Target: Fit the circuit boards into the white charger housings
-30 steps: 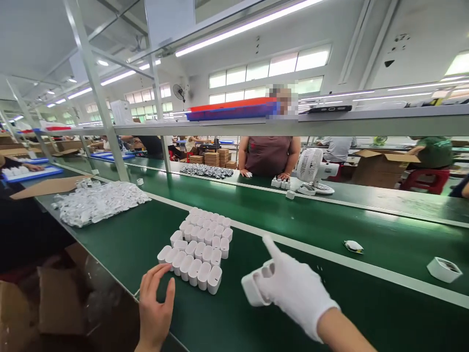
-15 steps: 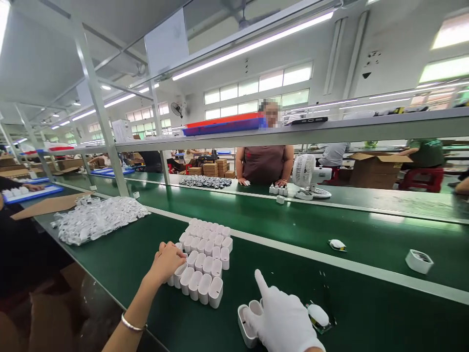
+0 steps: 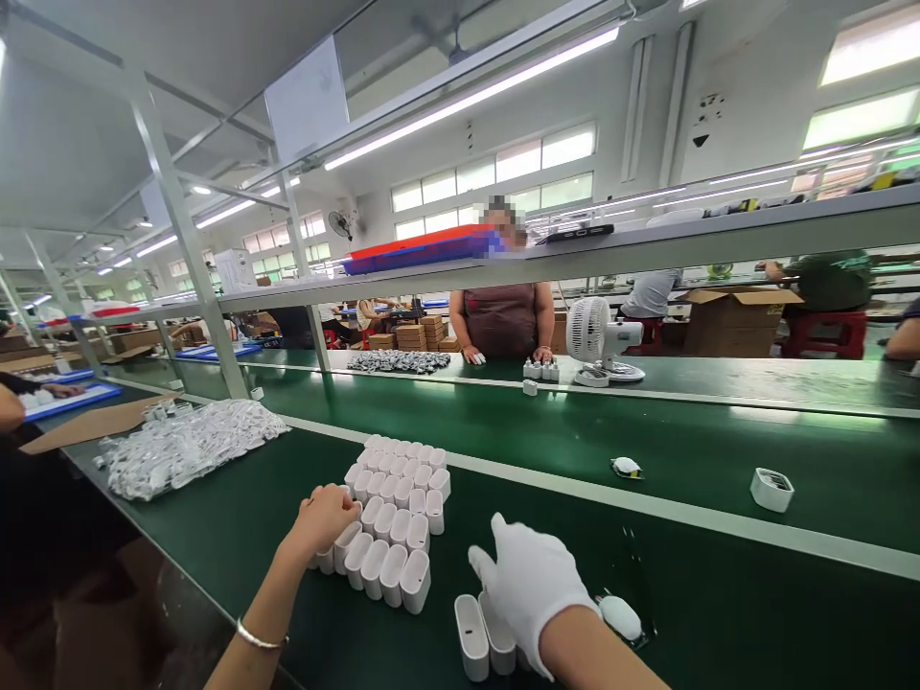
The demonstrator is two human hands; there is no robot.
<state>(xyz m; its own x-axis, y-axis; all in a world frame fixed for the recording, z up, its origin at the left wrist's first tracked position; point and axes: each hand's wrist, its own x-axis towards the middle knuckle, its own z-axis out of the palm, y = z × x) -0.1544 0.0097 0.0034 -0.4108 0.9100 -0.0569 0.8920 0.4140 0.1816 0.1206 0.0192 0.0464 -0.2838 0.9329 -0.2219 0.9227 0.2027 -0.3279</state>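
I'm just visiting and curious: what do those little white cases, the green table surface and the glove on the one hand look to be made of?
White cases: probably moulded plastic, smooth with a slight sheen, rounded corners, all alike.
Green surface: looks like a rubbery or PVC belt, glossy enough to mirror the ceiling lights.
Glove on the right hand: seems thin white fabric, matte and softly creased.

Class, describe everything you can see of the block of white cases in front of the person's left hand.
The block of white cases is made of many small, rounded, smooth shells, plastic by the look, standing upright with open tops. They are packed side by side in tight rows that run away from the camera on the green table. The bare left hand rests closed on the near left corner. The gloved right hand is apart from the block.
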